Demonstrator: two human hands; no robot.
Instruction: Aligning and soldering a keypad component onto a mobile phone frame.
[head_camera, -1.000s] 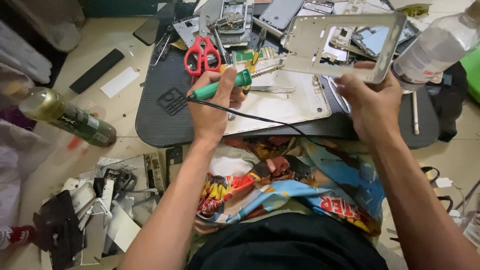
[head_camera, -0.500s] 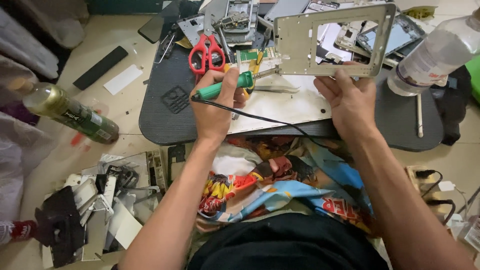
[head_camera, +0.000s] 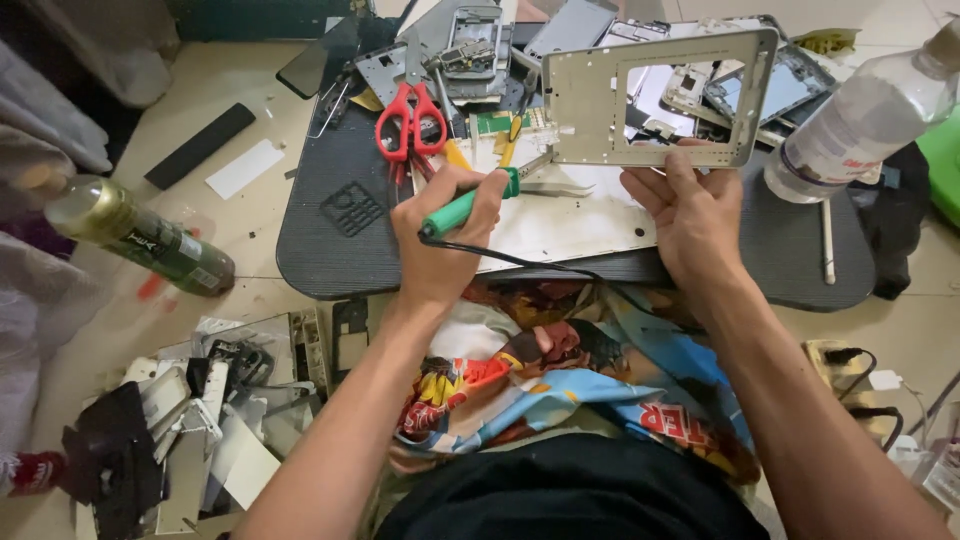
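My left hand grips a green-handled soldering iron with a black cord, its tip against the lower left corner of a silver metal device frame. My right hand holds that frame upright by its lower edge, above a white panel lying on a dark grey work mat. The frame has a large rectangular opening through which other parts show.
Red-handled scissors lie on the mat beside dismantled phone parts. A clear plastic bottle stands at right, a green spray can at left. Scrap panels pile at lower left; a power strip sits at right.
My right hand has tilted the frame more upright and shifted it left toward the iron. My left hand has moved right and slightly up, bringing the iron's tip to the frame's corner.
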